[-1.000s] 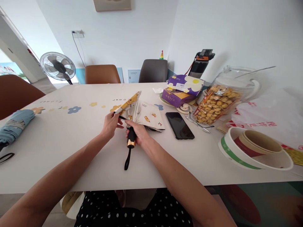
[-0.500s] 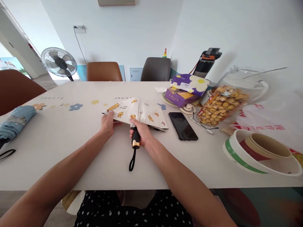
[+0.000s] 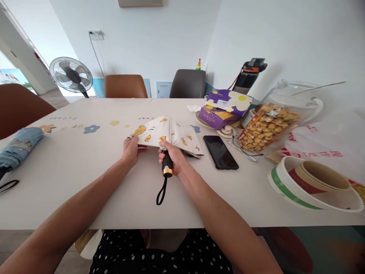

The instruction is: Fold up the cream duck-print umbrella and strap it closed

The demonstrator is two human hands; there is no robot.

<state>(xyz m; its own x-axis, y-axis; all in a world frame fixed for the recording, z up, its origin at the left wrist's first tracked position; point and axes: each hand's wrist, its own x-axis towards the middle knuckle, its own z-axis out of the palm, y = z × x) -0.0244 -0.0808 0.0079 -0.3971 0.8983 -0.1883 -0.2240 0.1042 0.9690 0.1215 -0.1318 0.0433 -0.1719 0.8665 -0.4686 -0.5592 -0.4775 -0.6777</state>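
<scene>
Head view: right hand (image 3: 174,158) is clamped around the umbrella handle (image 3: 167,166), probably stiff, best hold; left hand (image 3: 130,150) pinches the canopy (image 3: 156,131), seemingly soft, light

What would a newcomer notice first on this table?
Probably the cream umbrella with yellow figures at the middle, its black handle held in the right grip and its canopy pinched at the left edge by the left grip. At the right, clear-packed golden snacks stand out beside purple boxes. A folded light-blue umbrella lies at the far left.
</scene>
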